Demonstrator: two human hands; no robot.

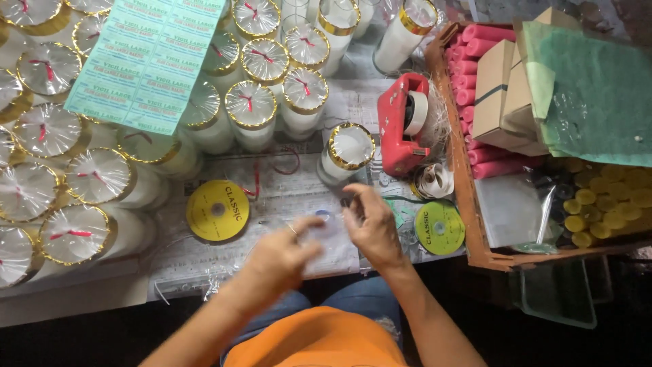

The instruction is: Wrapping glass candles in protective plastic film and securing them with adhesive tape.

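Clear plastic film (324, 234), thin and see-through, is pinched between the fingers of both hands over the near edge of the counter (272, 197); the left hand (282, 255) is blurred, its fingers curled in on the sheet, and the right hand (370, 228) has thumb and forefinger closed narrowly on its upper edge. Just beyond the right hand stands one white candle with a gold rim (346, 153). Left of the hands lies a yellow spool (217, 211), right of them a green spool (439, 228), both flat on the counter. A red tape dispenser (404, 122) sits beyond the green spool. Many wrapped candles (75, 177) crowd the left side, and a sheet of green labels (149, 61) hangs over them. A wooden tray (468, 204) at right holds red rolls (475, 51) and cardboard boxes (499, 88).
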